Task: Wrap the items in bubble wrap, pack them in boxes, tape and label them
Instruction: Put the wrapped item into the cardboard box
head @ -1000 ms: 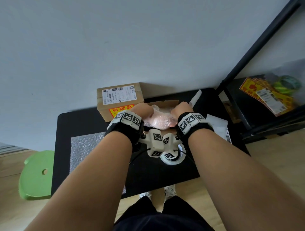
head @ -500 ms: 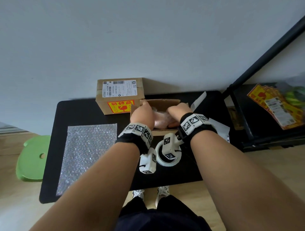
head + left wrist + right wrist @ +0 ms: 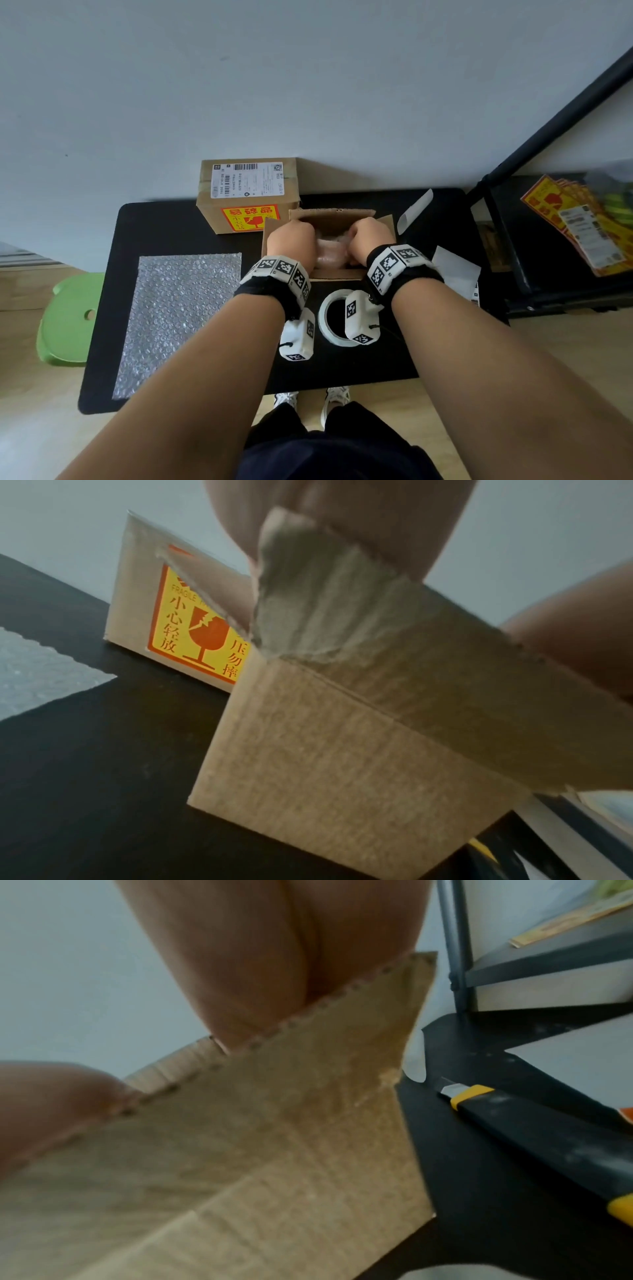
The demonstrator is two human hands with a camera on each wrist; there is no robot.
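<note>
Now both hands (image 3: 291, 241) are deeper inside the open box (image 3: 337, 274).

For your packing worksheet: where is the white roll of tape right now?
In the head view, the white roll of tape lies flat on the black table, just in front of the open cardboard box, between the person's wrists.

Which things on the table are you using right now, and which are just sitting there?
In use:
- left hand and right hand, both down in the open box
- pink bubble-wrapped bundle inside it

Lying about:
- tape roll
- bubble wrap sheet
- sealed labelled box
- utility knife
- green stool on the floor
</note>
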